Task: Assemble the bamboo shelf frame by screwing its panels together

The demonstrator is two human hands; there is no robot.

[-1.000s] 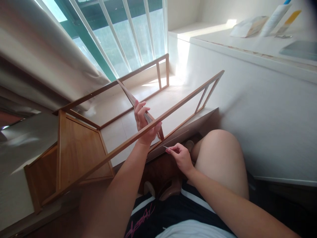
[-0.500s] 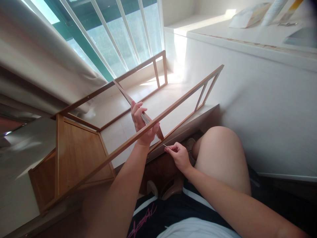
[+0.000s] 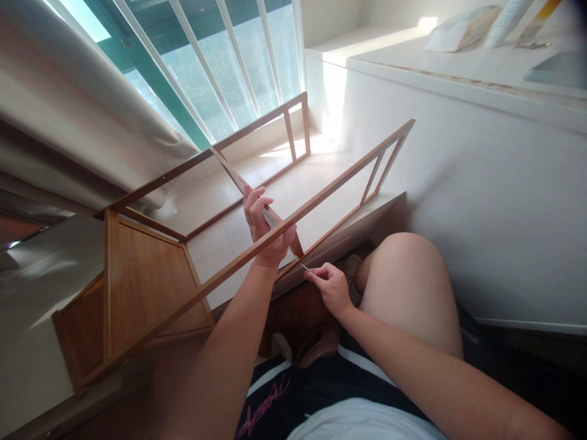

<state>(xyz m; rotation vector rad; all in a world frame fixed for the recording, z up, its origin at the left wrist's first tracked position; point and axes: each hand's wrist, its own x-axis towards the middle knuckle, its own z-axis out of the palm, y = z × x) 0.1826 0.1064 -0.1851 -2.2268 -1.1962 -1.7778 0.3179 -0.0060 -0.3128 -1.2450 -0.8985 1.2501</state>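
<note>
A wooden rack of open frames and panels stands tilted before me. My left hand (image 3: 260,229) reaches under the top rail of the near side frame (image 3: 321,197), its fingers wrapped round the edge of a crosswise wooden shelf board (image 3: 227,169) and its thumb by the rail. Between the fingertips of my right hand (image 3: 334,290) is a thin rod-like piece (image 3: 307,267), too small to identify. Its tip points at the frame's lower rail, close to the board's near end; whether it touches cannot be made out.
Beyond the board stands the far side frame (image 3: 257,124), near a barred window (image 3: 238,67) and a curtain (image 3: 92,98). A wooden panel (image 3: 151,287) closes the rack's left end. To the right is a white ledge (image 3: 389,55) carrying several items. My bent knee (image 3: 413,287) is beside my right hand.
The thin piece in my right hand has shifted very slightly up toward the lower rail. My left hand keeps its grip on the shelf board.
</note>
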